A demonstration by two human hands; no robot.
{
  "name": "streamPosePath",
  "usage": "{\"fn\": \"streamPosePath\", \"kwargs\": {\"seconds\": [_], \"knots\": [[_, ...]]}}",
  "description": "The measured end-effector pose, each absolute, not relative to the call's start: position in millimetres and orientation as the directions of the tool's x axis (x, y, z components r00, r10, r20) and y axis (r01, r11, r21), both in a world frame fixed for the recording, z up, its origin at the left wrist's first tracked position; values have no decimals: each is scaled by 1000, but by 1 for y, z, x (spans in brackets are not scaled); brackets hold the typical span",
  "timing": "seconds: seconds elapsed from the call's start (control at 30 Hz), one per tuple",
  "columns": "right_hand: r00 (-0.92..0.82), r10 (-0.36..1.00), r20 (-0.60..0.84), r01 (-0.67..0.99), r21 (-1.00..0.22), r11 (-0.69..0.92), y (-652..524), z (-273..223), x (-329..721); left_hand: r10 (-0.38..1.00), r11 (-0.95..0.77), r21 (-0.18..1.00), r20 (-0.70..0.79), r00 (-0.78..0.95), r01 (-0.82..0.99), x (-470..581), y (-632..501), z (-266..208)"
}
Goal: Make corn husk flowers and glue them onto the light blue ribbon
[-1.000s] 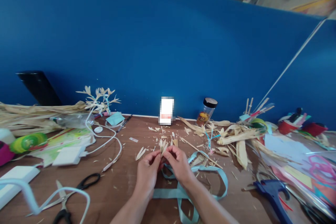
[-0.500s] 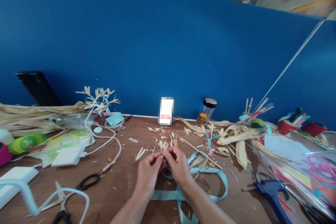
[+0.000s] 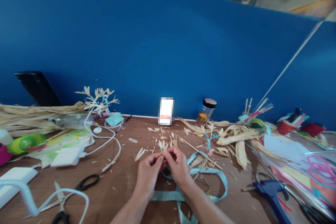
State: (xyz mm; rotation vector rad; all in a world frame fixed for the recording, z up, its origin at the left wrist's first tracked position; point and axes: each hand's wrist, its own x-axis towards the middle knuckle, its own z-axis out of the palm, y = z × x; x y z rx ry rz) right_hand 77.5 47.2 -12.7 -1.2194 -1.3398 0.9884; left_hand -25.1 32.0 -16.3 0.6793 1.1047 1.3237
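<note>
My left hand [image 3: 150, 168] and my right hand [image 3: 178, 164] meet above the near middle of the table. Both are closed, thumbs and fingers pinching the base of a small corn husk flower [image 3: 163, 146]. Its pale pointed petals fan out above my fingertips; its lower end is hidden by them. A light blue ribbon [image 3: 222, 182] lies in loops under and right of my right wrist. Just beyond my hands are scattered husk scraps [image 3: 140, 154] and a thin stick [image 3: 194, 147]. A small blue-stemmed piece with husk petals [image 3: 208, 140] lies to the right.
Open scissors [image 3: 63, 199] and a white cable [image 3: 119, 147] lie left. On the right are a blue glue gun [image 3: 273, 194] and dried husks [image 3: 240, 140]. A black-lidded jar [image 3: 206, 112] and a blurred white upright object [image 3: 166, 111] stand before the blue partition [image 3: 168, 42].
The husk flower's petals have shifted very slightly between my fingertips. Both hands keep the same pinch in nearly the same place.
</note>
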Motion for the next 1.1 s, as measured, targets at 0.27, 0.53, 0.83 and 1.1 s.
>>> {"fn": "streamPosePath", "kwargs": {"seconds": [0.27,0.53,0.83,1.1], "knots": [[37,987,159,155,-976,152,47,-13,79,963,164,888,-238,-125,-429,-24,31,-13],[70,984,167,165,-974,154,47,-12,78,970,166,866,-229,-79,-471,-25,31,-17],[73,993,96,42,-995,93,46,-11,75,967,147,888,-223,-127,-435,-26,31,-15],[43,999,22,-180,-983,30,47,-16,74,968,152,900,-218,-121,-407,-25,32,-17]]}}
